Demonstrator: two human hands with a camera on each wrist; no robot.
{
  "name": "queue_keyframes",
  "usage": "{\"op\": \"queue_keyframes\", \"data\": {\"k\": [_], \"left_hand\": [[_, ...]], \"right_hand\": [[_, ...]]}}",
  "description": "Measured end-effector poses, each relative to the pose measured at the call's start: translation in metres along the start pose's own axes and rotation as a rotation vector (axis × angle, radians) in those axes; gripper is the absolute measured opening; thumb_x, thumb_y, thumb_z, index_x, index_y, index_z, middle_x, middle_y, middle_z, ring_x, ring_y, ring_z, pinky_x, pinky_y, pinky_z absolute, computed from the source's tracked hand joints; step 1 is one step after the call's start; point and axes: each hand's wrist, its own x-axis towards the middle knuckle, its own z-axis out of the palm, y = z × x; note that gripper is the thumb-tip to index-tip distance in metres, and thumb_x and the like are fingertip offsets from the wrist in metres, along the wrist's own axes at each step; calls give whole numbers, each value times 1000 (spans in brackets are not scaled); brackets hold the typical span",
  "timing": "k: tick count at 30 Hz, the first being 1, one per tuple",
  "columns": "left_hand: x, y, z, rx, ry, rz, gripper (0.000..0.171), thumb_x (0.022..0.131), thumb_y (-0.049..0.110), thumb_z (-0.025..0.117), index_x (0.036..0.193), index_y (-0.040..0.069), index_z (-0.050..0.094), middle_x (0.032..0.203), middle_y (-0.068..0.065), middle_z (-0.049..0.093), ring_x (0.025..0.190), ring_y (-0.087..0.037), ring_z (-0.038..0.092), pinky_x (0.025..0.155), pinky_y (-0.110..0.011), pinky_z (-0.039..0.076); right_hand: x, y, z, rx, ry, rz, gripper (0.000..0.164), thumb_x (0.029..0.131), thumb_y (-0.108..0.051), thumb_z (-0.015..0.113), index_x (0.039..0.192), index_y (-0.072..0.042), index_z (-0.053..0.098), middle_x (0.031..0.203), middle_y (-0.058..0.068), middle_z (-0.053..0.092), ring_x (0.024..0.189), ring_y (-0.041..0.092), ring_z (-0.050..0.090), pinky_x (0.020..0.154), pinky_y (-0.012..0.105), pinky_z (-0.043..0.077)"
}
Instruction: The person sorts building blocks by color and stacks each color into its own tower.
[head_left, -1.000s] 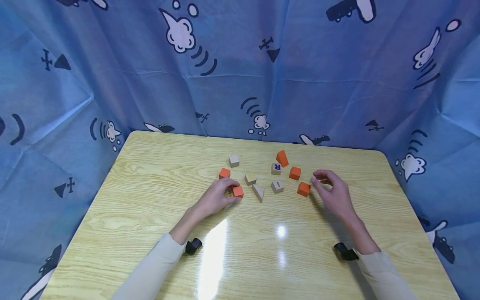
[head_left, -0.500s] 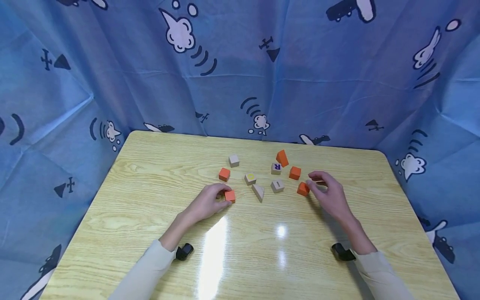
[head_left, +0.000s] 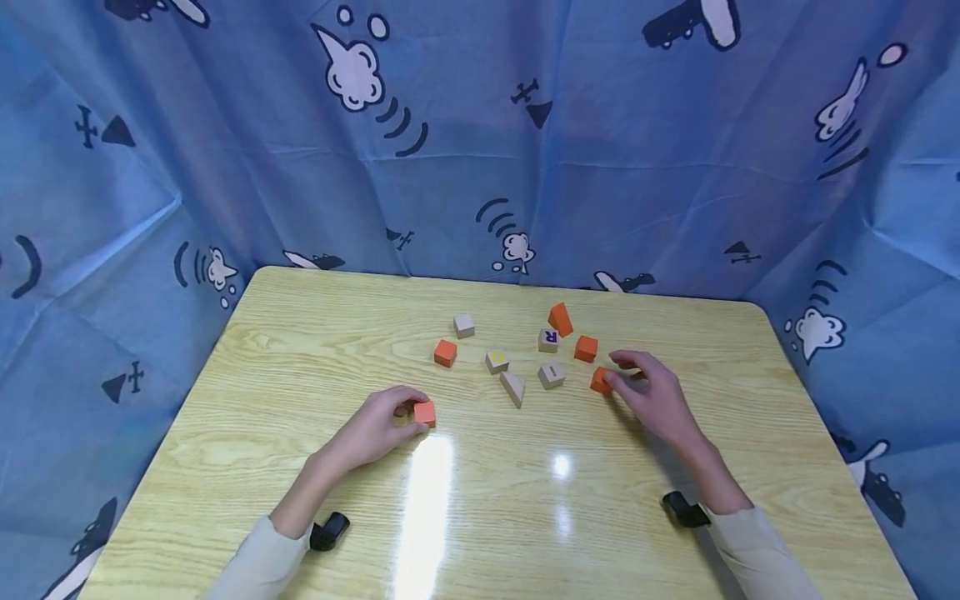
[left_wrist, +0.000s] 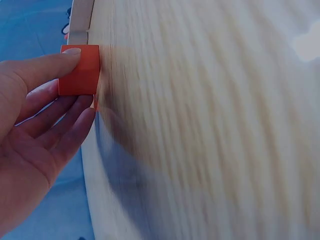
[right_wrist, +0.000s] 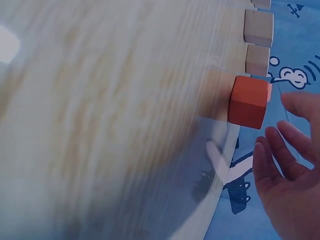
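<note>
Left grip (head_left: 382,423) pinches a red cube (head_left: 424,414) below and left of frame centre. Right grip (head_left: 658,400), holding nothing, we find nearer the orange cube (head_left: 599,380), just left of it at lower centre-right.

Passage along near tabletop (head_left: 502,517); blocks (head_left: 551,377) obstruct farther back.

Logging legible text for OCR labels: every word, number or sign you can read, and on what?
"R", dark purple: on the pale cube next to the orange wedge.
A single bar, "I" or a dash, can't tell which: on the pale block nearer the person.
Yellow mark, too small to read: on another pale block.
Curtain: printed drawings, no readable lettering.
</note>
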Motion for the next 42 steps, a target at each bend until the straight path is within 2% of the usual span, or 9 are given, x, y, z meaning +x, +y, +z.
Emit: {"op": "queue_keyframes", "data": {"k": [5,9,16,21,26,31,38,42], "left_hand": [[-11,-6,-8,9,10,18,31,93,9,78,122,4,70,117,-5,71,108,-21,66,91,-42,56],[-18,-10,-12,13,20,9,30,92,8,78,121,5,70,117,-4,71,108,-21,66,91,-41,56],[-25,-15,-17,16,5,1,31,94,10,77,123,6,69,119,-4,70,111,-21,66,93,-42,56],[-28,-15,-20,17,-15,-13,32,95,11,75,126,5,67,120,-4,70,112,-21,65,94,-43,55],[-28,-15,-21,10,-11,-17,33,95,9,75,126,4,67,120,-5,70,111,-22,65,94,-43,55],[-26,-15,-22,7,-8,-20,34,94,8,75,127,4,67,122,-6,69,112,-22,66,95,-43,55],[-25,-17,-23,15,-8,-5,33,94,6,75,126,4,67,119,-6,70,110,-23,66,93,-43,56],[-25,-18,-24,12,-3,-4,33,94,6,75,126,3,67,119,-6,70,110,-23,66,92,-43,56]], "right_hand": [[1,0,2,-34,-73,1,44,98,-14,73,136,3,60,127,21,64,114,35,60,90,52,53],[1,-1,4,-58,-123,-19,47,95,-11,76,137,4,60,127,22,64,110,35,61,90,54,54],[-3,1,9,-100,-107,-59,43,91,-1,77,131,2,63,120,21,66,103,34,64,86,53,56],[-2,0,9,-37,-117,-29,41,89,2,78,128,3,62,118,20,66,101,33,66,86,50,58],[-2,-2,10,42,-134,25,42,89,3,78,127,4,60,121,20,64,110,36,64,93,51,56],[-6,-8,11,70,-124,38,43,89,3,78,128,3,60,124,20,63,115,37,61,95,51,54],[-11,-24,13,168,-120,55,40,89,1,78,126,-3,62,125,15,63,117,30,60,97,38,55],[-10,-37,17,246,-131,57,39,90,0,78,125,-3,63,123,14,63,116,28,61,99,37,54]]}}
